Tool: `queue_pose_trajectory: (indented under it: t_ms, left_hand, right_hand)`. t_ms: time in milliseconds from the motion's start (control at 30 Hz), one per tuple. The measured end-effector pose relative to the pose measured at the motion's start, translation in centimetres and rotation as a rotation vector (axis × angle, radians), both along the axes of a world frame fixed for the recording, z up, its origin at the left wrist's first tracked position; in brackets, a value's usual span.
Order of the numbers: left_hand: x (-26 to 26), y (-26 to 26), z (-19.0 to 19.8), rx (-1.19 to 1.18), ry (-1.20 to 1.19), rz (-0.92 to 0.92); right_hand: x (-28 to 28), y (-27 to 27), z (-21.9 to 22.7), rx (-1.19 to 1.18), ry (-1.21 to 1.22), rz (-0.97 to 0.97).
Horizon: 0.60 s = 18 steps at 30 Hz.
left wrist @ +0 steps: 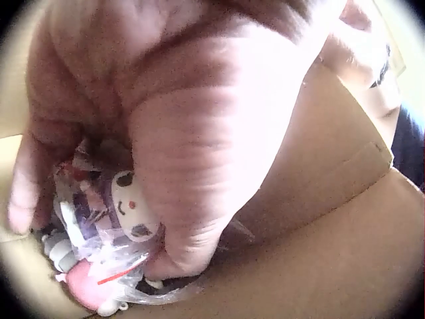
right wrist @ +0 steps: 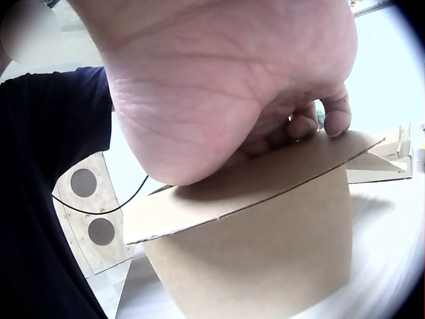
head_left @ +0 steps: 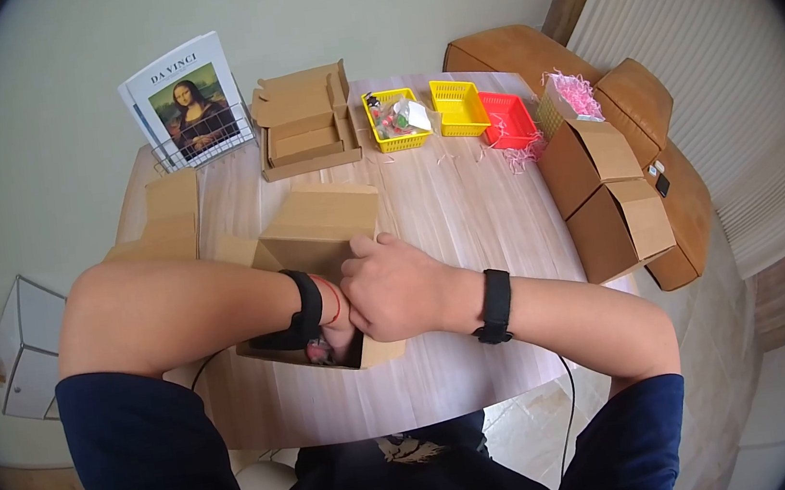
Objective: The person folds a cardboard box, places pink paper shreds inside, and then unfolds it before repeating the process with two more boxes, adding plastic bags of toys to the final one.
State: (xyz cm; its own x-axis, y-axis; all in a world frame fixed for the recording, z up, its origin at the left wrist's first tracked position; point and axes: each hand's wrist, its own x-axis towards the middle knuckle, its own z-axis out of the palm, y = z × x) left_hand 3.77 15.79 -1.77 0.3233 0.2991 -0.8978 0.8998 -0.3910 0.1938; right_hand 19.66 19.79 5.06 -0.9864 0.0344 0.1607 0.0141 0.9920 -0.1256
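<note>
An open cardboard box [head_left: 326, 216] stands near the table's front, its flaps spread. My left hand [head_left: 337, 331] reaches down inside it. In the left wrist view its fingers and thumb hold small toy figures in clear plastic [left wrist: 133, 207], one with a white smiling face and a pink one lower down. The palm covers part of them. My right hand [head_left: 395, 285] is at the box's right side. The right wrist view has its palm over a box flap [right wrist: 265, 189], with bent fingers gripping the flap's edge.
Behind stand another open carton [head_left: 310, 162], a yellow basket [head_left: 400, 142] of wrapped items, a second yellow basket [head_left: 464, 130] and a red basket [head_left: 526, 141] with pink paper shreds. A tall cardboard box [head_left: 599, 231] stands at right; a wire rack [head_left: 208, 153] holds a book at left.
</note>
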Motion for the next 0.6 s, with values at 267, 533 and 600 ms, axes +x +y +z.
queue_pose_trajectory:
  t_ms: [267, 533, 600]
  left_hand:
    - [-2.1, 0.4, 4.5, 0.123, 0.091, 0.09]
    - [-1.6, -0.2, 2.0, 0.035, 0.166, -0.039]
    - [-1.2, -0.3, 1.3, 0.023, 0.161, -0.059]
  right_hand:
    - [-0.3, 0.0, 0.0, 0.005, 0.03, 0.011]
    - [-0.6, -0.4, 0.5, -0.002, -0.014, -0.014]
    - [-0.6, -0.4, 0.3, -0.006, -0.01, -0.018]
